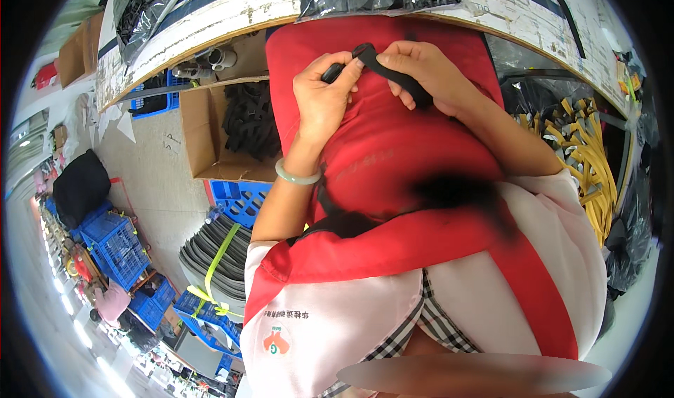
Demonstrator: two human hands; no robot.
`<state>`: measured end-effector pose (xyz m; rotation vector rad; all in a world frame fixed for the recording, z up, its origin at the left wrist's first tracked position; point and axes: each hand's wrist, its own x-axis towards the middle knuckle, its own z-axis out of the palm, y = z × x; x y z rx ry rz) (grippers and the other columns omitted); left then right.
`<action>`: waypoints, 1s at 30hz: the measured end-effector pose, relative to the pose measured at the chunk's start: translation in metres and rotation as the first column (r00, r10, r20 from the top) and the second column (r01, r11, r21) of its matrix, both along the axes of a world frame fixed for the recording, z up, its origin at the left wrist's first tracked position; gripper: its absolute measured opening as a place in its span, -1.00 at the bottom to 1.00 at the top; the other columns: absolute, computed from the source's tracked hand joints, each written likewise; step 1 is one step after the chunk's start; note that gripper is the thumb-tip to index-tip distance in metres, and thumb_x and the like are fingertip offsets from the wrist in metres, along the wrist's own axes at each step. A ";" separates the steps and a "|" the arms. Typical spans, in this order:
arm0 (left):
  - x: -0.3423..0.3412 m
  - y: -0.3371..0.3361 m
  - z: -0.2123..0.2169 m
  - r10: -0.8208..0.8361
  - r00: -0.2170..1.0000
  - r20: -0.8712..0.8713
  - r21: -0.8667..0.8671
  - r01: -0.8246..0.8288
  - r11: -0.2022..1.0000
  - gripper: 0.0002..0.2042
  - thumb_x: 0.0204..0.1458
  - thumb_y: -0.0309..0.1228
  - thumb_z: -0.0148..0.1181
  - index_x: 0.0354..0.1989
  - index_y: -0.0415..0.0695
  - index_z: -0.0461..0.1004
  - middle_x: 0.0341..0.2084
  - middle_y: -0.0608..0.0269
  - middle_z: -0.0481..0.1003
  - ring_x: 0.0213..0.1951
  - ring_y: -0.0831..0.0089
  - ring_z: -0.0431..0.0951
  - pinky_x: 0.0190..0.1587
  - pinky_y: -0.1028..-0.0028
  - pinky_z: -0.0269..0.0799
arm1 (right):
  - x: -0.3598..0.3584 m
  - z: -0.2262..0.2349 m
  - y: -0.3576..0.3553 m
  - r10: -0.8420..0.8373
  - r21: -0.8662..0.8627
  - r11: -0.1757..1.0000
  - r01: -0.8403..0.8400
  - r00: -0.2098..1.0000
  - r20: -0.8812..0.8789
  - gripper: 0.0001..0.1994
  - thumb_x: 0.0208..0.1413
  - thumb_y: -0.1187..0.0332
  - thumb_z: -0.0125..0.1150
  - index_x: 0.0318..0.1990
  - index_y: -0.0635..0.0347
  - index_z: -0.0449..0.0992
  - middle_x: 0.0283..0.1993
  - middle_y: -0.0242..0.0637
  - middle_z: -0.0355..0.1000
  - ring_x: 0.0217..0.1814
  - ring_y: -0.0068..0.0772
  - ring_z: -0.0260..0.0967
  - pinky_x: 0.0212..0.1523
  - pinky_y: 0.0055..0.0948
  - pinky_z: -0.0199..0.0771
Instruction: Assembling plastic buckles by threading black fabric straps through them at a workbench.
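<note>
1. We count two bare hands, raised close together in front of one red apron, near the edge of one white-topped bench.
2. We see one black strap between them: it runs from the left fingertips over to the right hand and bends downward there, clear of the bench.
3. The left hand has its grip together, thumb and forefinger clamped on the strap's near end, by one small dark fitting.
4. One black piece also pokes out of the left hand; we cannot tell whether it joins the strap.
5. The right hand has its grip clamped on the strap too, thumb on top.
6. We count one pale bracelet on the left forearm.
7. Beside the apron, to the left, stands one open cardboard box, holding black straps too tangled for us to count.
8. Below it lies one stack of dark strips, tied with one yellow-green ribbon.
9. On the right hangs one bunch of yellow straps, too many for us to count.
</note>
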<state>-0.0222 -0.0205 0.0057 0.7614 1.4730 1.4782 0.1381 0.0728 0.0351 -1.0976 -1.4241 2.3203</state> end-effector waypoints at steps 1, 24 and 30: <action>-0.001 -0.001 0.000 0.001 0.999 -0.050 0.010 0.000 1.000 -0.93 -0.01 -0.57 0.28 -0.36 -0.26 0.55 -0.60 0.38 0.45 -0.62 0.71 0.38 -0.62 0.66 0.23 | -0.001 -0.001 -0.001 -0.011 -0.031 0.999 0.010 1.000 -0.014 -0.80 0.22 0.22 0.08 -0.31 0.17 0.41 -0.59 -0.37 0.39 -0.75 -0.63 0.24 -0.73 -0.66 0.22; 0.001 -0.004 -0.005 0.140 0.717 -0.682 0.269 0.068 0.961 -0.89 -0.13 -0.57 0.35 -0.41 -0.24 0.54 -0.59 0.17 0.46 -0.57 0.40 0.47 -0.49 0.50 0.37 | -0.015 -0.010 -0.012 -0.179 -0.013 0.984 0.179 0.975 -0.133 -0.75 0.21 0.20 0.13 -0.18 0.23 0.43 -0.49 -0.36 0.41 -0.60 -0.61 0.30 -0.57 -0.63 0.31; -0.003 -0.001 -0.006 0.045 0.985 -0.168 0.192 -0.012 0.981 -0.86 0.02 -0.49 0.26 -0.30 -0.30 0.54 -0.55 0.19 0.50 -0.59 0.45 0.48 -0.59 0.54 0.35 | -0.011 -0.014 0.005 -0.069 -0.107 0.993 0.051 0.983 -0.169 -0.72 0.23 0.21 0.09 -0.05 0.23 0.45 -0.41 -0.43 0.39 -0.42 -0.64 0.35 -0.35 -0.68 0.37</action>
